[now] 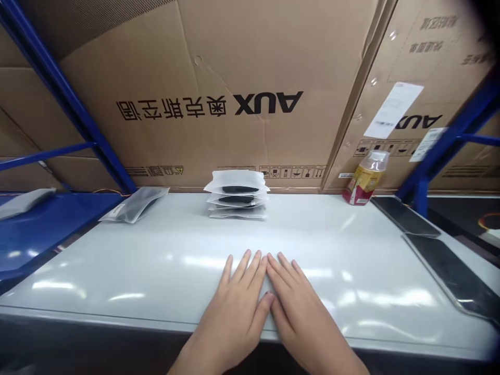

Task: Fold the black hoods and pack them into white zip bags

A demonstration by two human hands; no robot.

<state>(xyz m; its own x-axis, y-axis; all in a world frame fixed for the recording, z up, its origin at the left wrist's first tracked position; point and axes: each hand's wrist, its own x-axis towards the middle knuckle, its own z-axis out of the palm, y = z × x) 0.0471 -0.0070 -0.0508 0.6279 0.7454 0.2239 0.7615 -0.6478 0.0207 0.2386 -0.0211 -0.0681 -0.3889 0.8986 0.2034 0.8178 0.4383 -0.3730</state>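
Bare left hand [236, 310] and bare right hand [300, 310] flat, palms down, on a glossy pale-grey tabletop [156, 250].
Both grips released, fingers extended, thumbs together. The stack of flat, translucent white pouches with dark contents [238, 195] lies beyond the hands, near the large brown cardboard box [234, 140].
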